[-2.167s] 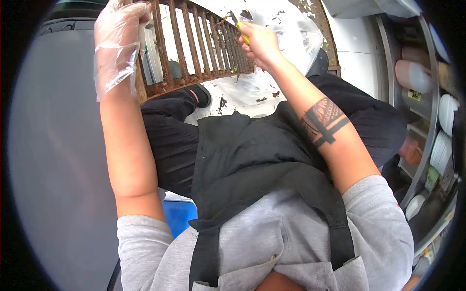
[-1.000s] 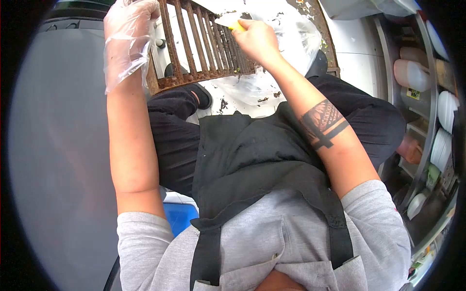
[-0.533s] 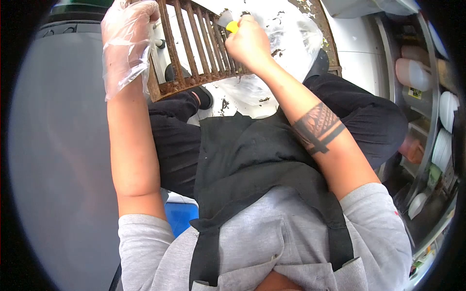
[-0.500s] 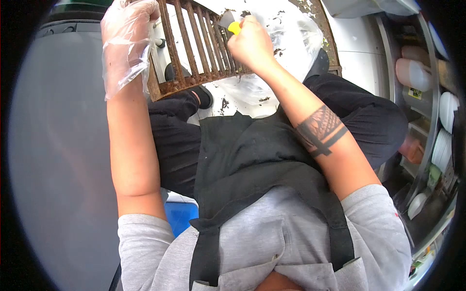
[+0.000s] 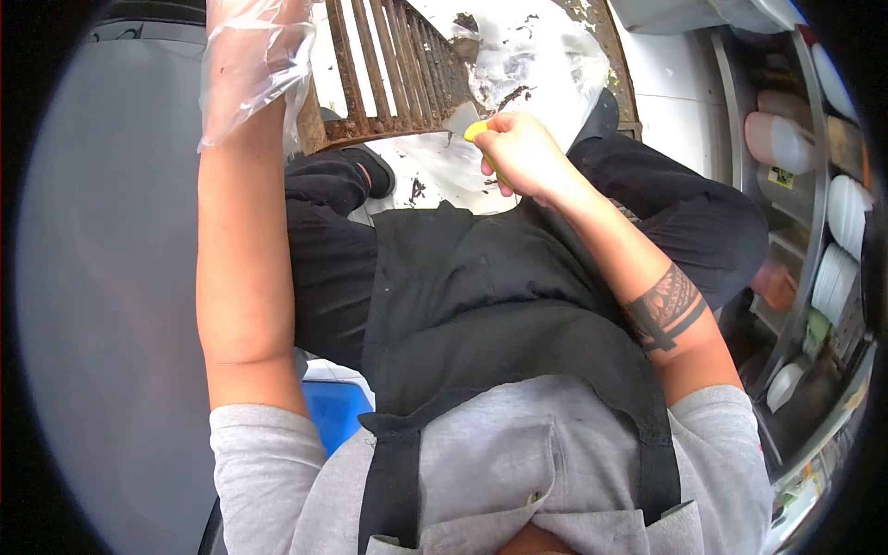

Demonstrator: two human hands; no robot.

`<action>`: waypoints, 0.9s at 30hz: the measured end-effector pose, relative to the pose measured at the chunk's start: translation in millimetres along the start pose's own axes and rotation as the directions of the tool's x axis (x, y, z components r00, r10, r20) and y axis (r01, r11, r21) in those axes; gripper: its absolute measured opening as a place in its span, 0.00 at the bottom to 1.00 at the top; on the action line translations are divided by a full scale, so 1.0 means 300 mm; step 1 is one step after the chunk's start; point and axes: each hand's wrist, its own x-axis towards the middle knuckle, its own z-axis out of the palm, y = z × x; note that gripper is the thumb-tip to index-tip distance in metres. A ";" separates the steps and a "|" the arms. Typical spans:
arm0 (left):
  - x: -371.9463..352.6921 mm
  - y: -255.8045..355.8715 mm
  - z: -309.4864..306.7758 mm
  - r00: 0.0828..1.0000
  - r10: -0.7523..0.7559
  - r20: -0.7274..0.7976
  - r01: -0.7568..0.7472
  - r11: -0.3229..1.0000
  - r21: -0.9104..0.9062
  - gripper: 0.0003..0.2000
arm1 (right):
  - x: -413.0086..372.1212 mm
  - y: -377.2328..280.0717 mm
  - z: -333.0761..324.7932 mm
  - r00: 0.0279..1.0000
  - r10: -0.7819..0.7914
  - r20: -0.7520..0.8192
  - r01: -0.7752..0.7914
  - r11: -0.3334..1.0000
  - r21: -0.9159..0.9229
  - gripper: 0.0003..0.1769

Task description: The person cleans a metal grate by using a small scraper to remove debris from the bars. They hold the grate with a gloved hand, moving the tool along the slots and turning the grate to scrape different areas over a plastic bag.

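Half a second on, the right hand (image 5: 527, 162) is sitting closer to the person's lap, the slatted grate (image 5: 381, 125) is lying slightly farther right, and the left hand (image 5: 259, 20) is reaching higher, with its fingertips passing out of view.

The bare right hand is closing its fingers around the yellow handle of a flat-bladed scraper (image 5: 475, 130). The blade is pointing up and left, overlapping the grate's near right corner; whether it is touching the metal, I cannot tell. The left hand is wearing a loose clear plastic glove (image 5: 252, 79) beside the grate's left end; what its fingers are doing, I cannot tell.

The rusty brown grate is tilting in front of the knees, its bars running away from the person. Beyond its right end, a clear plastic bag (image 5: 564, 65) is spreading over the white-tiled floor (image 5: 671, 69), with dark flakes lying on it. A black apron (image 5: 481, 296) is covering the lap, and a blue container (image 5: 335, 407) is showing beneath the left arm.
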 end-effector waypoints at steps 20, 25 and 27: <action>-0.002 0.021 0.037 1.000 0.004 -0.031 -0.004 1.000 -0.026 0.29 | 0.049 0.019 -0.075 0.995 -0.082 0.064 0.088 0.990 -0.106 0.15; -0.006 0.030 0.035 1.000 0.013 -0.020 -0.013 0.999 0.037 0.31 | 0.060 0.027 -0.121 0.978 -0.155 0.137 0.174 0.975 -0.137 0.14; -0.004 0.020 0.034 1.000 -0.012 -0.015 0.012 0.998 0.060 0.32 | 0.062 0.030 -0.124 0.981 -0.142 0.130 0.156 0.983 -0.099 0.14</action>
